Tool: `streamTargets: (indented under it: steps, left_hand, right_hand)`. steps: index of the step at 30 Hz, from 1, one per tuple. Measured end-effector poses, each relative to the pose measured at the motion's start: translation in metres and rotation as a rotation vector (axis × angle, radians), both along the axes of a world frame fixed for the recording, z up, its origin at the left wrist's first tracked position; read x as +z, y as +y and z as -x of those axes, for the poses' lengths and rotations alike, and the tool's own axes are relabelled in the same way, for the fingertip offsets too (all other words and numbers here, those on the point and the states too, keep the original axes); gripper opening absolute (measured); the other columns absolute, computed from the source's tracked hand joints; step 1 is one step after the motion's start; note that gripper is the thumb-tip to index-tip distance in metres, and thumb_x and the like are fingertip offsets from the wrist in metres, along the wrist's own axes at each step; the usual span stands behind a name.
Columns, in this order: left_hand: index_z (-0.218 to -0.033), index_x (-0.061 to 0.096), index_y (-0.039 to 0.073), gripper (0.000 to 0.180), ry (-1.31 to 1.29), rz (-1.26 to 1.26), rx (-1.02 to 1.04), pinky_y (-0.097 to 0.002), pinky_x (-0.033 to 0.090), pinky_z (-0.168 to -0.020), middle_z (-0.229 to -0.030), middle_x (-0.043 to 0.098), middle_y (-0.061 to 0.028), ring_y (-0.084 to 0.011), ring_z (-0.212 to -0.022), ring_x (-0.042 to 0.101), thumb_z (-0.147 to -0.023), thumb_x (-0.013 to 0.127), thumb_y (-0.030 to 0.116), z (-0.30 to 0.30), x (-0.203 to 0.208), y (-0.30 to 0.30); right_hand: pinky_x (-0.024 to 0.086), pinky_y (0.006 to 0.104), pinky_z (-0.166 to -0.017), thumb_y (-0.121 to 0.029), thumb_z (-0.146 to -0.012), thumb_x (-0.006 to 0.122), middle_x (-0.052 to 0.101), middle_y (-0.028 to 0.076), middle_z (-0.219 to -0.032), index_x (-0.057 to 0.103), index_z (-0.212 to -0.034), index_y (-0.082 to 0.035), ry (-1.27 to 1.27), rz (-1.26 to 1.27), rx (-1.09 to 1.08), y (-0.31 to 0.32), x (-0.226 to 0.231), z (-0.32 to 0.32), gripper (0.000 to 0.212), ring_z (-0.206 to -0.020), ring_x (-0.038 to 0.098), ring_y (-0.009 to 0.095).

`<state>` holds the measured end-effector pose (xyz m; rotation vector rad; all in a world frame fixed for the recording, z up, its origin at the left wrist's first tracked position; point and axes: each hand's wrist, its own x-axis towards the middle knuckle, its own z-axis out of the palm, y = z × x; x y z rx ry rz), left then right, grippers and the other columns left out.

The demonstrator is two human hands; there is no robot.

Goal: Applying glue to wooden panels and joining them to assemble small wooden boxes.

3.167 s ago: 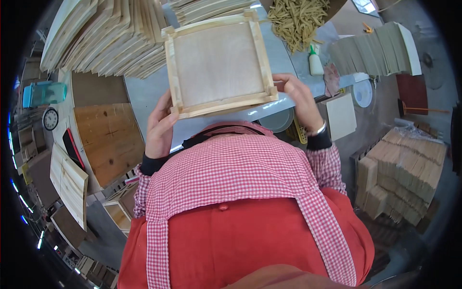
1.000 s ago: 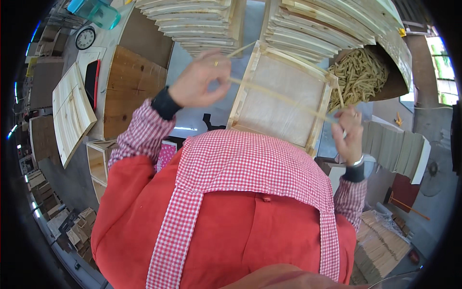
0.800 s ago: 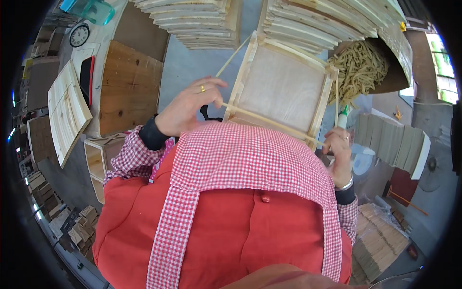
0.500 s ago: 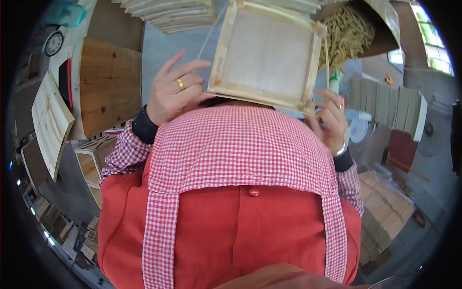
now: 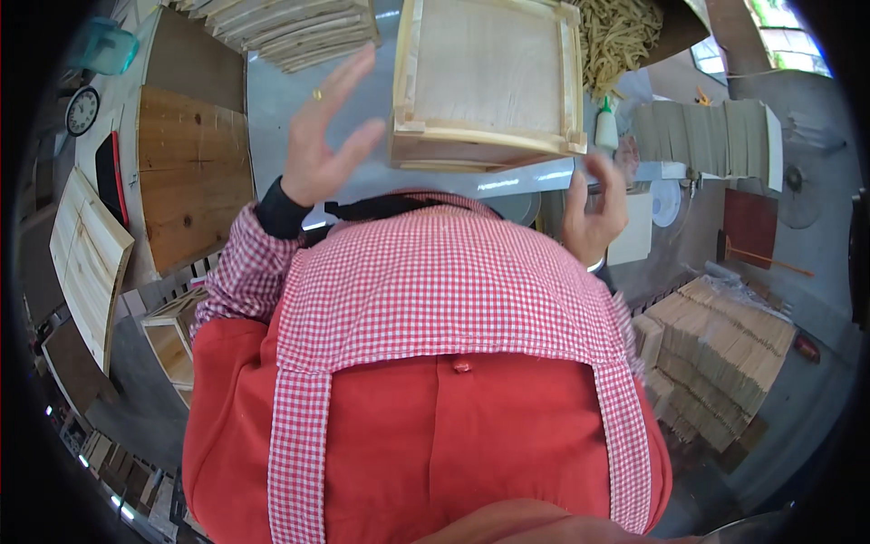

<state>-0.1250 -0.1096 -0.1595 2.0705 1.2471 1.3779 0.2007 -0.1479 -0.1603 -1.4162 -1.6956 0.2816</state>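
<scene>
A pale wooden box (image 5: 489,68) rests on the grey-blue tabletop in front of me, with light strips framing its top panel. To the left of the box my left hand (image 5: 324,140) is raised, its thumb and fingers spread and nothing in them. My right hand (image 5: 598,208) hovers just below the box's near right corner. Its thumb and bent forefinger stand apart, and I see nothing between them; the fingertips are slightly blurred.
Stacked thin wooden pieces (image 5: 290,32) lie at the far left of the table. Beyond the box's right side is a heap of tan strips (image 5: 621,41), with a white bottle with a green tip (image 5: 606,127) nearer. Further right stand grey panels (image 5: 702,140) and stacked wooden pieces (image 5: 716,354).
Both hands have come off the box: the left has spread its fingers, the right has drawn back slightly. The thin pale bands stretched beside the box no longer show there. More of its near side shows.
</scene>
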Motion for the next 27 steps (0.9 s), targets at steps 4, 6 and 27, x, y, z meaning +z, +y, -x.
streamTargets:
  steps: [4, 6, 27]
  left_hand:
    - [-0.116, 0.060, -0.003, 0.045, -0.361, 0.058, 0.151, -0.0325, 0.041, -0.094, -0.113, 0.064, -0.0067, -0.0176, -0.106, 0.058, -0.095, 0.051, 0.036, -0.010, -0.018, 0.086]
    - [-0.113, 0.061, -0.005, 0.048, -0.618, 0.163, -0.196, -0.0359, 0.049, -0.084, -0.107, 0.067, -0.0060, -0.0200, -0.093, 0.063, -0.098, 0.046, 0.039, -0.007, -0.035, 0.141]
    - [-0.126, 0.053, 0.001, 0.042, -0.471, 0.692, -0.101, -0.0238, 0.047, -0.070, -0.089, 0.061, -0.0022, -0.0090, -0.082, 0.057, -0.090, 0.062, 0.020, -0.020, 0.013, 0.010]
  right_hand:
    - [0.048, 0.0303, -0.080, -0.013, -0.093, 0.055, 0.068, 0.016, -0.091, 0.063, -0.097, 0.006, 0.404, 0.662, 0.118, -0.025, 0.004, 0.029, 0.022, -0.091, 0.064, 0.020]
    - [0.048, 0.0311, -0.082, -0.018, -0.096, 0.050, 0.067, 0.015, -0.094, 0.062, -0.102, 0.006, 0.409, 0.610, 0.172, -0.017, 0.000, 0.037, 0.027, -0.091, 0.064, 0.020]
    - [0.042, 0.0199, -0.072, -0.016, -0.095, 0.054, 0.060, 0.003, -0.097, 0.041, -0.136, 0.003, 0.429, 0.498, 0.366, 0.085, 0.019, 0.016, 0.047, -0.082, 0.053, 0.006]
